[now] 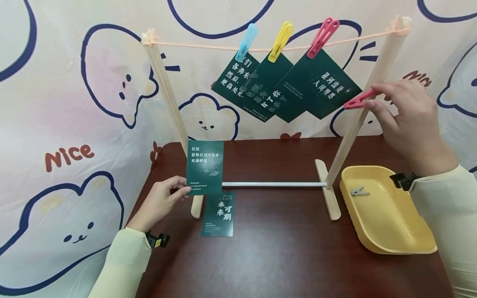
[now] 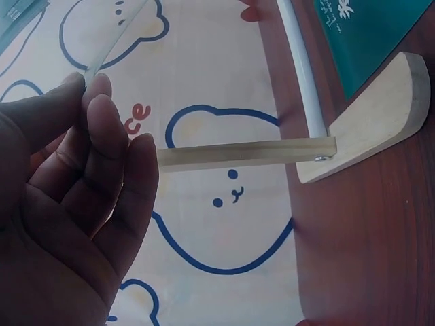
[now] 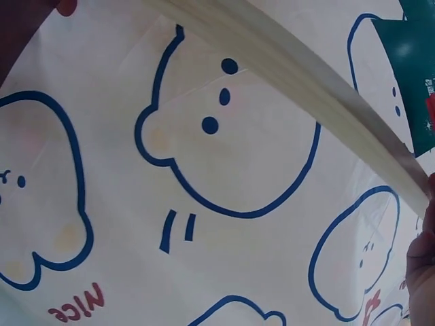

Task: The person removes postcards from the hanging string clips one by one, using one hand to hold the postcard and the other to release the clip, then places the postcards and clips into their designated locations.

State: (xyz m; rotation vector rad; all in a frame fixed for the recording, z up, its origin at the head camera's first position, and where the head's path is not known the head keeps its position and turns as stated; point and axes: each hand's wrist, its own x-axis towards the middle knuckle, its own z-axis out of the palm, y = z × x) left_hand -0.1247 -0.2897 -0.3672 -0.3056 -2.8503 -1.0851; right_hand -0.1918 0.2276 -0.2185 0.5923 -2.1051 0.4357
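Note:
My left hand pinches a dark green card with white print by its lower left corner, holding it upright in front of the left post. In the left wrist view that card shows nearly edge-on between thumb and fingertips. A pink-red clothespin is pinched between thumb and fingers of my right hand, beside the right post. Its tip overlaps the rightmost hanging card in the head view. Another green card lies on the table below the held card, its top edge partly hidden.
A string runs between two wooden posts. Blue, yellow and pink clothespins hold three overlapping cards on it. A white rod joins the stand's feet. At right, a yellow tray contains a grey clothespin.

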